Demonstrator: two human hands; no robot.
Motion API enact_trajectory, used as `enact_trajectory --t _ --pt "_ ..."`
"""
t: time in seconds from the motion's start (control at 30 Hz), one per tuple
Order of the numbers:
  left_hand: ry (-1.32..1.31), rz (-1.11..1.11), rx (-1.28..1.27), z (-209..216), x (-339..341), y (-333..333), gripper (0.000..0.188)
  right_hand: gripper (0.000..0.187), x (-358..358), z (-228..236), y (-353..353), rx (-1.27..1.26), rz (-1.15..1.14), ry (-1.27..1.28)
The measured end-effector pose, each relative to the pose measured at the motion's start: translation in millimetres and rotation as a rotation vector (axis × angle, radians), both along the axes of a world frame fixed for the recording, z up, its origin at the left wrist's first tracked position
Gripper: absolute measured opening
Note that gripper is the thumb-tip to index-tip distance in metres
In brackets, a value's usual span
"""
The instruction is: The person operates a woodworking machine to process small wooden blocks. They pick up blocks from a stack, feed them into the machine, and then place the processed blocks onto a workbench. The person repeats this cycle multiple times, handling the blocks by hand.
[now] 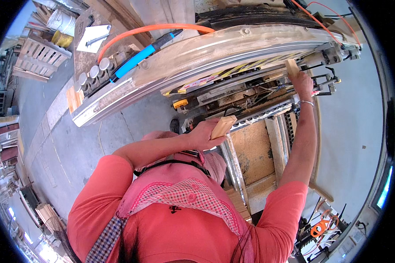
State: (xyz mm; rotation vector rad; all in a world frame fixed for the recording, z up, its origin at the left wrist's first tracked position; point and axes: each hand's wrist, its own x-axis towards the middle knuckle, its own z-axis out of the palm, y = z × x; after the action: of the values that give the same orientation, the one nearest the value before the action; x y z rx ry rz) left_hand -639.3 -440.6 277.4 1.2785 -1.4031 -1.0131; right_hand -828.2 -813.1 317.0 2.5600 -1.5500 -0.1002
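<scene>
My left hand is closed around a short, pale wooden block, held in front of my waist beside the near edge of the machine. Farther off to the right, my right arm is stretched out. Its hand grips another small wooden piece by the lower end, over the right part of the long woodworking machine. Both blocks stick out past the fingers. The machine's metal rails and slots, dusty with sawdust, lie between and beyond my hands. Whether the right piece touches the machine, I cannot tell.
A long metal beam crosses ahead, carrying a blue tube-shaped tool and an orange hose. White paper lies on a bench at the upper left. A sawdust-covered panel sits right of my waist. Orange-handled scissors hang at the lower right.
</scene>
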Motion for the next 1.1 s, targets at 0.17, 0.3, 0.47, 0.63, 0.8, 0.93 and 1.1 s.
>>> enact_trajectory --t 0.17,0.3,0.47,0.63,0.8,0.93,1.1 --pt "-0.067 -0.032 -0.021 2 1 -3 0.035 0.050 6 11 8 0.047 -0.032 0.038" --pt "-0.007 -0.016 0.006 -6 -3 0 0.043 0.047 -4 -8 -7 0.053 -0.027 0.009" --pt "0.149 -0.028 0.169 0 -2 0 0.022 0.046 -1 -1 1 0.066 -0.070 -0.093" --pt "0.090 -0.062 0.205 12 -1 -1 0.021 0.047 -6 -1 3 0.065 -0.060 -0.139" --pt "0.207 -0.027 0.221 0 -3 2 0.022 0.047 -3 -1 2 0.086 -0.052 -0.134" --pt "-0.082 -0.108 0.091 11 1 -4 0.028 0.044 -8 -4 0 0.090 -0.060 -0.164" --pt "-0.001 -0.083 0.143 0 1 -2 0.026 0.045 -9 -8 -3 0.090 -0.061 -0.187"
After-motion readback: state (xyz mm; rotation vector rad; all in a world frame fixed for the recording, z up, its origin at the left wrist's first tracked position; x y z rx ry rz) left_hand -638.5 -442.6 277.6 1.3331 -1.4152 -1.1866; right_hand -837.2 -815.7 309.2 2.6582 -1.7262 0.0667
